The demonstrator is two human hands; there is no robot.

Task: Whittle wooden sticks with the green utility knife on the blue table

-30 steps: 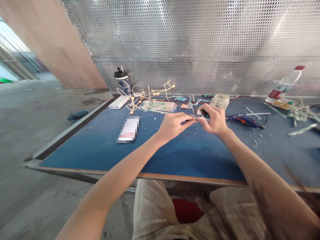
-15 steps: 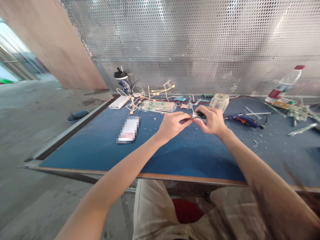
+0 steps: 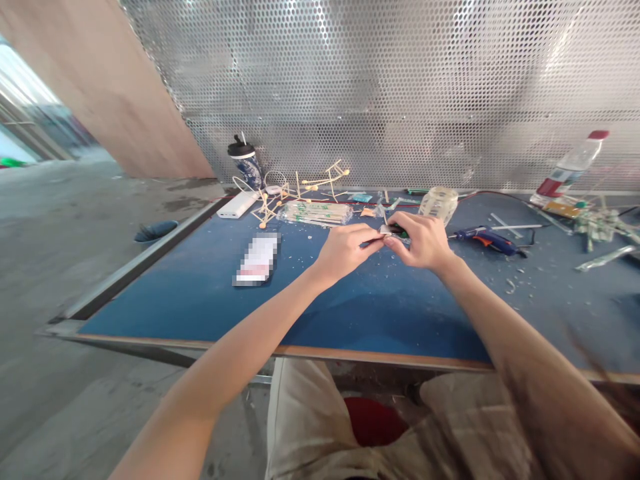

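Observation:
My left hand point(image 3: 347, 253) is closed in a pinch over the table, its fingertips meeting those of my right hand. What the left fingers pinch is mostly hidden. My right hand point(image 3: 423, 241) is curled around a small dark-and-green tool point(image 3: 399, 231), largely covered by the fingers. A flat silvery piece point(image 3: 385, 229) shows between the two sets of fingertips; whether it belongs to the tool I cannot tell. Just behind the right hand stands a clear, pale plastic container point(image 3: 439, 203). A blue glue gun point(image 3: 487, 240) lies to the right.
On the blue table point(image 3: 175, 300) are a phone-like blurred item point(image 3: 257, 260), a white power bank point(image 3: 238, 205), packaged wooden sticks point(image 3: 317, 213) and a stick-and-ball structure point(image 3: 313, 187). A lidded cup point(image 3: 246, 163) stands back left, a red-capped bottle point(image 3: 570, 170) back right. Perforated metal point(image 3: 350, 87) rises behind.
The silvery piece between my fingertips has tilted and looks flatter now. My right fingertips have shifted slightly left. Both arms and the table things stay in place.

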